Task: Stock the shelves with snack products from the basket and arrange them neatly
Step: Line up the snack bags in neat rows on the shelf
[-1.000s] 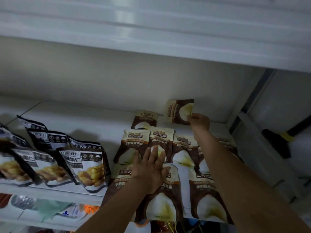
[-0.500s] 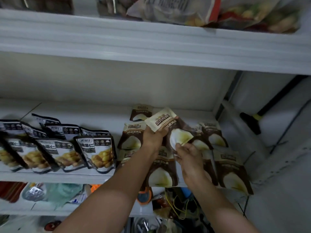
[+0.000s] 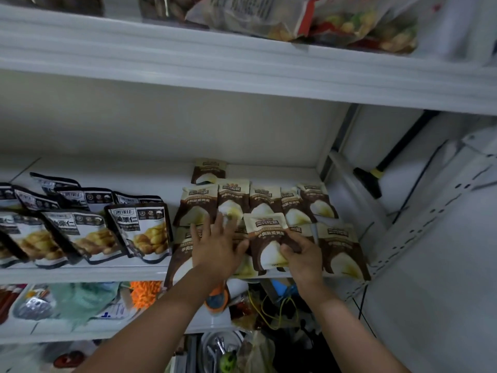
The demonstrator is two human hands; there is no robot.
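Over on the left the black chestnut pouches (image 3: 139,232) stand in leaning rows, and right beside them is where the work is: arranging, not fetching. The left hand (image 3: 215,246) lies flat, fingers spread apart, pressing on the front row of brown-and-cream pouches (image 3: 341,254). Just to its right, the held pouch (image 3: 266,238) lies tilted on top of that row, overlapping its neighbours. The right hand (image 3: 301,251) pinches its lower corner, thumb on the face, fingers curled beneath. I'd say the next move is to slide that pouch into a gap and square it with the row behind, while the flat hand keeps the slippery packs from fanning out. The basket isn't in view. The white shelf (image 3: 80,273) runs the full width with bare board at the back. An upper shelf (image 3: 242,71) carries mixed snack bags (image 3: 322,20), and the tier below is cluttered. At far right, a black-handled tool (image 3: 376,173) leans beside a perforated white upright (image 3: 430,224).
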